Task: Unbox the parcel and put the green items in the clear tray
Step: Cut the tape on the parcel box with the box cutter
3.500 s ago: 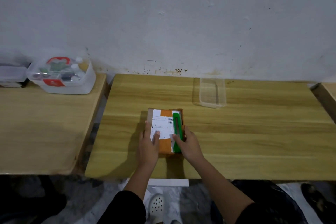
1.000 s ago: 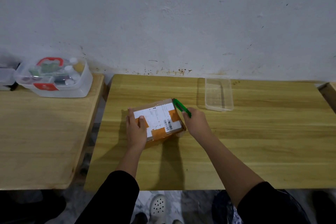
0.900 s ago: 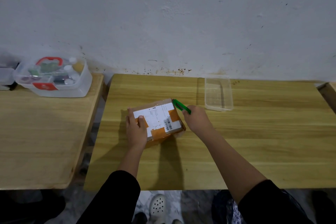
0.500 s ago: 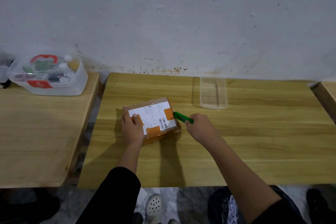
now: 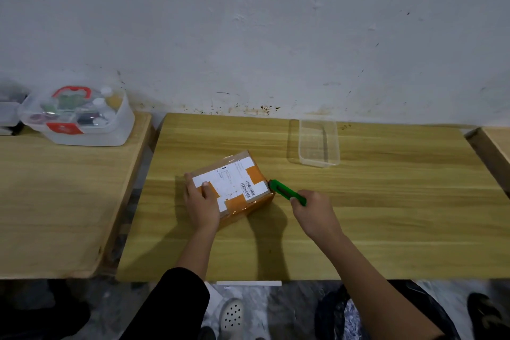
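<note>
A taped cardboard parcel (image 5: pixel 234 182) with a white label and orange tape lies turned at an angle on the middle wooden table (image 5: pixel 358 223). My left hand (image 5: pixel 201 203) rests on its near left corner, fingers over the top. My right hand (image 5: pixel 313 214) grips a green box cutter (image 5: pixel 287 192) whose tip touches the parcel's right near corner. The clear tray (image 5: pixel 318 143) stands with nothing in it at the back of the table, right of the parcel.
A second wooden table (image 5: pixel 55 201) stands to the left across a narrow gap, bearing a lidded translucent box (image 5: pixel 80 116) of small supplies. Another table's corner (image 5: pixel 494 143) shows at far right. The white wall runs along the back.
The parcel was turned counter-clockwise from square to angled. My right hand drew the cutter along the parcel's right edge from the far corner toward the near corner.
</note>
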`<control>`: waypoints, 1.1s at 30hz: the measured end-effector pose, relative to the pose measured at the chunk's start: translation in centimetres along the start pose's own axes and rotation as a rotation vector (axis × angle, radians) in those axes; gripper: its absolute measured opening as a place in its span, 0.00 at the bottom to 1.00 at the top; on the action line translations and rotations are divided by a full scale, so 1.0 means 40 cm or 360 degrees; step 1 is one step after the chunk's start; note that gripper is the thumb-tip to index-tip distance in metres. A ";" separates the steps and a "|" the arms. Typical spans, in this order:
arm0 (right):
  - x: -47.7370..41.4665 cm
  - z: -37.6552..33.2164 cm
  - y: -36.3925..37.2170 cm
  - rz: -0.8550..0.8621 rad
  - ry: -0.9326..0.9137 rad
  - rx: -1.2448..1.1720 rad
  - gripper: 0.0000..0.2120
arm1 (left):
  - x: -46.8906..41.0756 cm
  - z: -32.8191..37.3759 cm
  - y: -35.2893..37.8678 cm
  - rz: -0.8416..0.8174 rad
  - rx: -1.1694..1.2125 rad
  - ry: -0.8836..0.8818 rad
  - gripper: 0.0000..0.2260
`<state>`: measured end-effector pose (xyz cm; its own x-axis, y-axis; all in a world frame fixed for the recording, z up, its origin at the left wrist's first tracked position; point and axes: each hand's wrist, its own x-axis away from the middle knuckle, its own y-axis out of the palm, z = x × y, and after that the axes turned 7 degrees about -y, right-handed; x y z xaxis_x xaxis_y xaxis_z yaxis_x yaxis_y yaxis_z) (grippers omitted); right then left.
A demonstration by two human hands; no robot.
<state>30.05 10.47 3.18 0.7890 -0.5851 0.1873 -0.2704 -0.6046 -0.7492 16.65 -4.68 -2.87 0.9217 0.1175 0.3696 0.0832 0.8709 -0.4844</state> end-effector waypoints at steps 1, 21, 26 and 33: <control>0.001 0.003 -0.002 0.0037 0.0005 -0.0055 0.10 | 0.010 -0.007 -0.001 0.0024 -0.0052 0.0019 0.24; -0.012 0.011 0.003 0.0158 0.0122 -0.0421 0.09 | 0.099 0.022 -0.009 -0.0093 -0.1282 0.0434 0.25; -0.005 0.016 -0.002 0.0168 0.0138 -0.0377 0.10 | 0.127 -0.038 0.024 -0.0288 -0.0891 0.0436 0.29; 0.003 0.016 -0.004 0.0145 0.0080 -0.0252 0.11 | 0.121 -0.052 0.036 -0.0517 -0.0466 0.0355 0.29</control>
<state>30.55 10.84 2.91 0.7298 -0.6652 0.1578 -0.4260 -0.6231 -0.6559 22.02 -3.86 -3.42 0.8865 -0.2710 0.3751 0.4534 0.6711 -0.5866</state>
